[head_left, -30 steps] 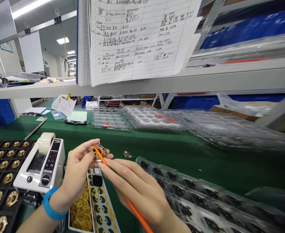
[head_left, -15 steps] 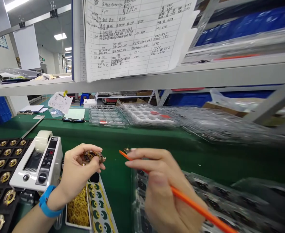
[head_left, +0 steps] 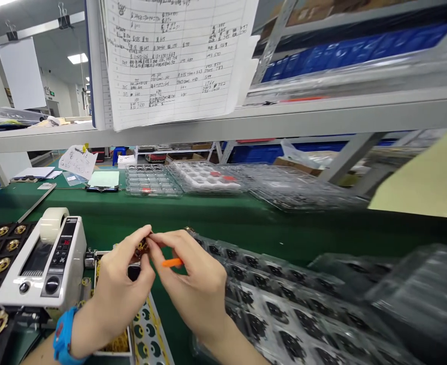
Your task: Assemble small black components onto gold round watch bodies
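My left hand [head_left: 119, 286], with a blue wristband [head_left: 64, 334] at its wrist, pinches a small round gold-and-dark part [head_left: 142, 247] between thumb and fingers. My right hand [head_left: 198, 284] meets it there, its thumb and fingertips against the part's edge. An orange stick-like tool [head_left: 172, 262] lies in my right hand; only a short length of it shows. Much of the part is covered by my fingers. Below my hands are a white box [head_left: 129, 337] with yellow ring-like pieces and a sheet with teal cut shapes [head_left: 147, 324].
At left a white tape dispenser [head_left: 71, 274] stands beside a black tray [head_left: 8, 248] of round gold parts. Clear plastic trays [head_left: 276, 309] with dark parts cover the right. More clear trays [head_left: 208, 177] line the back, under a shelf beam [head_left: 208, 126] with a hanging handwritten sheet [head_left: 178, 66].
My right hand has moved left to meet the part in my left hand. The orange tool has turned and shows less. The view has swung right, and a pale yellow sheet has appeared at right.
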`<state>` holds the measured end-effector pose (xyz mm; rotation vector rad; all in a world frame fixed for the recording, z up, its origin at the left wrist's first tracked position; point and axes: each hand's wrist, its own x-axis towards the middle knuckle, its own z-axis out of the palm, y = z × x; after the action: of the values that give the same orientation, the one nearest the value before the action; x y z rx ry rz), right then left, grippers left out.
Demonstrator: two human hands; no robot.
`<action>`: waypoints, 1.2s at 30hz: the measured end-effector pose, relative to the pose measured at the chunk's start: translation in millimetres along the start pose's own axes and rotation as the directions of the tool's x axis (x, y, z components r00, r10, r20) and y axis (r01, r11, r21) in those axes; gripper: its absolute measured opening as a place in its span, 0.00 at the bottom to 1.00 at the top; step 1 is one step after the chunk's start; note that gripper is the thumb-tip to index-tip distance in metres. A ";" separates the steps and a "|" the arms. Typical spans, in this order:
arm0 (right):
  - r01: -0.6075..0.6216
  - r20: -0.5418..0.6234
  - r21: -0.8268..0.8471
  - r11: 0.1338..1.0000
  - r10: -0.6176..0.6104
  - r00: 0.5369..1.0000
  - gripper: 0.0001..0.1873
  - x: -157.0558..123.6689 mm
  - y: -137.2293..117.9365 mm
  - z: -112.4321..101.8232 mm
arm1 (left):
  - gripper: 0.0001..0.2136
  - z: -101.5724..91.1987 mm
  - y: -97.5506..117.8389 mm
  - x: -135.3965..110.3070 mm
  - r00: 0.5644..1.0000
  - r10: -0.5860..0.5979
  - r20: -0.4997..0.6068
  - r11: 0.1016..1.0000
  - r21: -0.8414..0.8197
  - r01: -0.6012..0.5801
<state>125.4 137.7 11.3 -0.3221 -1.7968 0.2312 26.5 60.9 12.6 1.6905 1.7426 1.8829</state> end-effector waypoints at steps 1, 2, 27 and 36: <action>-0.049 0.022 0.030 0.998 0.048 0.999 0.08 0.5 0.1 -0.3 | 0.20 1.3 -0.8 -0.7 0.999 0.032 0.011 0.999 0.020 -0.033; -0.091 0.041 0.058 0.994 0.089 0.995 0.08 1.2 0.4 -0.7 | 0.20 2.3 -1.6 -1.1 0.998 0.057 0.022 0.998 0.035 -0.058; -0.137 0.051 0.174 0.975 0.130 0.990 0.09 3.5 9.6 2.9 | 0.22 4.3 -11.2 -2.2 0.946 0.312 0.083 0.929 0.183 -0.322; -0.574 0.420 0.454 0.682 0.404 0.813 0.11 15.8 7.6 -5.7 | 0.22 -13.9 -17.9 17.7 0.999 0.027 0.037 0.972 0.233 -0.035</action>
<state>128.0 150.1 24.7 -0.3548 -1.7895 1.2419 -0.8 69.9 14.1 1.8236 2.0038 1.7073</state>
